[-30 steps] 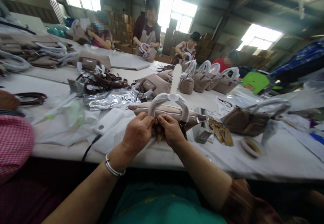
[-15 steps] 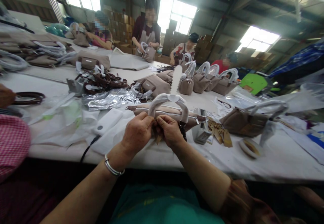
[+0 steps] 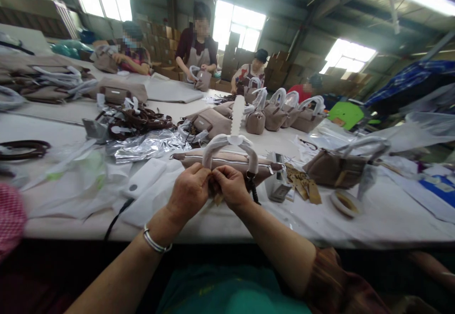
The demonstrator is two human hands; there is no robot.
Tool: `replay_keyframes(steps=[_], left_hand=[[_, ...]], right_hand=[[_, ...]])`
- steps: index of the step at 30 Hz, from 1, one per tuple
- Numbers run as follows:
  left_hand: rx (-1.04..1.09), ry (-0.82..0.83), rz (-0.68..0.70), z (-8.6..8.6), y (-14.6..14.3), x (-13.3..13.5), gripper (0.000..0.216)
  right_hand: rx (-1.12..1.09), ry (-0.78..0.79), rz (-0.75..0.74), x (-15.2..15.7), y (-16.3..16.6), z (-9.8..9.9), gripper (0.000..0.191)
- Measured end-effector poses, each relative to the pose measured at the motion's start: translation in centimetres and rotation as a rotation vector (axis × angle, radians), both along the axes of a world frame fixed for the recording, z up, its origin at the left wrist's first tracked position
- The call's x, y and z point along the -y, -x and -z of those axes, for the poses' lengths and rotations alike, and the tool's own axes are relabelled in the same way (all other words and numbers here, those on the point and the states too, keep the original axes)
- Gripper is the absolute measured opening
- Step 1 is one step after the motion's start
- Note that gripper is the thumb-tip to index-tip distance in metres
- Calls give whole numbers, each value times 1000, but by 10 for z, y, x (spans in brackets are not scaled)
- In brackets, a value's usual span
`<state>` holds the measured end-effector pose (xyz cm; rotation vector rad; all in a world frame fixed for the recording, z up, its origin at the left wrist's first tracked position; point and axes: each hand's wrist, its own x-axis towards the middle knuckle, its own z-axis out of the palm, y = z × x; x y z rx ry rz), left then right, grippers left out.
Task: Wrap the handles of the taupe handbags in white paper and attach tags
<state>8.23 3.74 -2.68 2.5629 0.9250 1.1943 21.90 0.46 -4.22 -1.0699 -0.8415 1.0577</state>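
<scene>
A taupe handbag (image 3: 188,159) stands in front of me on the white table, its zipper along the top. Its arched handle (image 3: 212,147) is wrapped in white, and a white toothed strip (image 3: 237,115) rises from the handle's top. My left hand (image 3: 188,191) and my right hand (image 3: 232,187) meet at the near-left foot of that handle, both with fingers pinched together. What lies between the fingertips is hidden. A small brown tag-like piece (image 3: 217,200) shows just below them. A dark chain (image 3: 254,193) hangs by the handle's right foot.
Right of the bag are a grey metal block (image 3: 279,188), several brown tags (image 3: 314,193), a tape roll (image 3: 345,203) and another handbag (image 3: 329,168). Brown straps (image 3: 137,120) and clear plastic (image 3: 149,144) lie left. Several people work across the table, among more bags (image 3: 256,121).
The view has swung slightly right, so everything sits further left. My hands stay pinched at the handle's foot. The neighbour's hand at the far left is out of view.
</scene>
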Motion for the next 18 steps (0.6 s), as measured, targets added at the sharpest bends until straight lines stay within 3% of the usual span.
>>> replay_keyframes(steps=[9, 14, 18], left_hand=[[95, 39, 41, 7, -7, -7, 21], [72, -32, -81, 11, 1, -6, 18], [185, -132, -137, 9, 10, 16, 24]], right_hand=[[30, 26, 7, -4, -1, -1, 27], [447, -158, 98, 30, -19, 3, 22], [804, -268, 394, 77, -61, 16, 20]])
